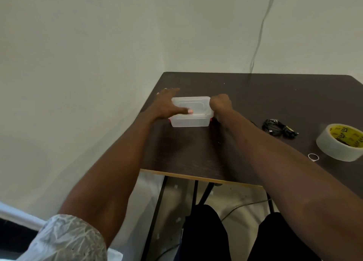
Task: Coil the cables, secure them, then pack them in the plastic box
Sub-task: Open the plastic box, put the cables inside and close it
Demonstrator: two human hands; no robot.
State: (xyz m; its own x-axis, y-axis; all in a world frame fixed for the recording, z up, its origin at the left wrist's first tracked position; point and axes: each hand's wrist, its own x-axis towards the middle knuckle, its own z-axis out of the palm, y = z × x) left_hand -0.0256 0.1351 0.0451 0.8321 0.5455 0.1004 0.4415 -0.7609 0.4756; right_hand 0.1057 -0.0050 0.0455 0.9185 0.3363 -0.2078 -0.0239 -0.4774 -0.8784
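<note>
A clear plastic box (189, 121) with its lid on and red clips at both ends stands near the left edge of the dark table (192, 152). My left hand (168, 105) lies over the box's left end, fingers spread and thumb pressing on the lid. My right hand (220, 104) is curled at the box's right end, fingers bent down at the clip side. A bundle of black cables (279, 128) lies on the table to the right of the box, apart from both hands.
A roll of pale tape (341, 141) with a yellow core sits at the right edge of view, a small ring (313, 157) in front of it. A thin wire (261, 28) hangs down the wall behind the table. My legs are under the table's front edge.
</note>
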